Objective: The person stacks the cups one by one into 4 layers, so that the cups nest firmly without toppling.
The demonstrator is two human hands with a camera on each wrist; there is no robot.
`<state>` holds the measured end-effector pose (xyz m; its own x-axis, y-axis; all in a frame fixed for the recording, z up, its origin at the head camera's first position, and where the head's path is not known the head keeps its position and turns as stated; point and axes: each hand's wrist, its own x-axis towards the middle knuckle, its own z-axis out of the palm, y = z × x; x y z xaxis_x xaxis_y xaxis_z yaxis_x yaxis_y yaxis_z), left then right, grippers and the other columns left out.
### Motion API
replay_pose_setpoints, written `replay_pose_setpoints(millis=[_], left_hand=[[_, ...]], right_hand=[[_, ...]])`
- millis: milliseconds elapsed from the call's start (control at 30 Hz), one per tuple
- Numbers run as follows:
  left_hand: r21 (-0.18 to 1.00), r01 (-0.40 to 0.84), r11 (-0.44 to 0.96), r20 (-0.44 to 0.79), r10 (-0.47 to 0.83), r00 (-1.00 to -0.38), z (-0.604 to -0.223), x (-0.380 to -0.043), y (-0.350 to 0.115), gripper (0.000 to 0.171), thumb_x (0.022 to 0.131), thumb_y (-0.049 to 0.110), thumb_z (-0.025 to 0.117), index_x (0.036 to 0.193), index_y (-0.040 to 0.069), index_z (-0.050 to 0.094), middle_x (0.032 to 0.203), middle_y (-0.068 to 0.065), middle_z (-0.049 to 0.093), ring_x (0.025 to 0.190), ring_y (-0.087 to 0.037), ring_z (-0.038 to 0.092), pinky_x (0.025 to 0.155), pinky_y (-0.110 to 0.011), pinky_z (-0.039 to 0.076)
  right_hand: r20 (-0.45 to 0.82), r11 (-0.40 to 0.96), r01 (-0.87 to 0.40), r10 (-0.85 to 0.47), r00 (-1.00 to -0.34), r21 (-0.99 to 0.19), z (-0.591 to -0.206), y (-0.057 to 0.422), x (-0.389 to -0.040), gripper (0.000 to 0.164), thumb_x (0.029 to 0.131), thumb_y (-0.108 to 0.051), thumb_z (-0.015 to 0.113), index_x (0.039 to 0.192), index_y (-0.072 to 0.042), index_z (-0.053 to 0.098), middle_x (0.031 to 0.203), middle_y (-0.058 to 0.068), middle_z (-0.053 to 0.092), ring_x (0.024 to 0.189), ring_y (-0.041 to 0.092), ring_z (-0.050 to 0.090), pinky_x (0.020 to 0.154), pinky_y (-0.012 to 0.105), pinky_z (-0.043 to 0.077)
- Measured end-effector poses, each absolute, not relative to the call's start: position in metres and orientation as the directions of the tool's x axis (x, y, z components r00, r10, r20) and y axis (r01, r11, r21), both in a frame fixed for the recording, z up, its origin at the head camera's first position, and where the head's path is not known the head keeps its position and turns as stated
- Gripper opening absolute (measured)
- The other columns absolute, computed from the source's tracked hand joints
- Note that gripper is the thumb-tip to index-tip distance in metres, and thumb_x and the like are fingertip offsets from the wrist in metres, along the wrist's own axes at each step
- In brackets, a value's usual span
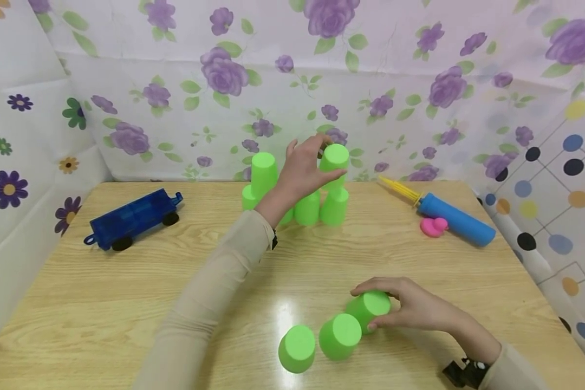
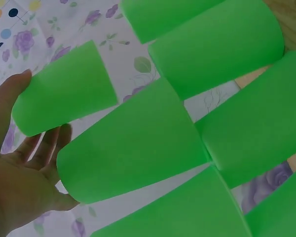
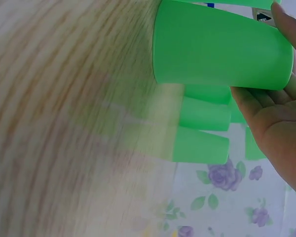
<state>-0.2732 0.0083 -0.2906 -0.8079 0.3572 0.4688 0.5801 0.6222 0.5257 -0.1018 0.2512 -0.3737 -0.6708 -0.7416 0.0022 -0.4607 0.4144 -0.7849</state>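
My left hand (image 1: 304, 165) grips a green cup (image 1: 335, 158) between thumb and fingers, at the right end of a stack of upturned green cups. In the left wrist view this held cup (image 2: 64, 91) is apart from the neighbouring upper cup (image 2: 133, 143), near which the lower fingers lie. Another upper cup (image 1: 264, 173) stands at the stack's left; bottom-row cups (image 1: 334, 207) show below, partly hidden by my left arm. At the front right, my right hand (image 1: 414, 306) holds an upturned green cup (image 1: 368, 310) on the table, thumb and fingers around its sides (image 3: 222, 47).
Two more upturned cups, a middle one (image 1: 340, 336) and a left one (image 1: 297, 349), stand beside the right-hand cup. A blue toy wagon (image 1: 134, 219) sits at the left. At right lie a blue pump (image 1: 455, 219) and pink duck (image 1: 434, 227). Floral cloth (image 1: 292, 97) hangs behind the table.
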Motion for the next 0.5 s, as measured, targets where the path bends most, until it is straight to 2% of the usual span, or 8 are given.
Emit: replay_pose_setpoints(millis=[133,333,500], left_hand=[[0.507,0.542,0.67,0.379,0.392,-0.838,-0.2899,-0.2769,0.0097,0.057,0.079,0.042,0.072,0.123,0.014,0.048,0.119,0.0,0.058,0.106,-0.016,0.056,0.113,-0.055,0.009],[0.431,0.521,0.736,0.312,0.42,-0.852,-0.29,-0.2806,0.0109,0.054,0.08,0.044,0.071,0.119,0.016,0.047,0.118,0.003,0.058,0.116,-0.014,0.052,0.112,-0.055,0.008],[0.366,0.499,0.786,0.283,0.417,-0.864,-0.2904,-0.2832,0.0128,0.058,0.078,0.045,0.072,0.121,0.016,0.047,0.117,0.002,0.061,0.114,-0.016,0.054,0.112,-0.057,0.009]], right_hand=[[-0.002,0.418,-0.449,-0.734,-0.679,-0.79,-0.3762,0.2524,-0.1008,0.052,0.081,-0.033,0.071,0.128,-0.015,0.056,0.124,-0.001,0.059,0.11,0.012,0.056,0.087,0.026,0.05],[0.016,0.402,-0.462,-0.74,-0.672,-0.791,-0.3776,0.2531,-0.1017,0.052,0.081,-0.032,0.071,0.128,-0.014,0.056,0.123,0.003,0.06,0.109,0.012,0.056,0.085,0.026,0.05],[0.027,0.397,-0.469,-0.74,-0.672,-0.789,-0.3785,0.2537,-0.1022,0.052,0.082,-0.032,0.071,0.127,-0.014,0.056,0.123,0.001,0.06,0.11,0.013,0.056,0.086,0.026,0.05]])
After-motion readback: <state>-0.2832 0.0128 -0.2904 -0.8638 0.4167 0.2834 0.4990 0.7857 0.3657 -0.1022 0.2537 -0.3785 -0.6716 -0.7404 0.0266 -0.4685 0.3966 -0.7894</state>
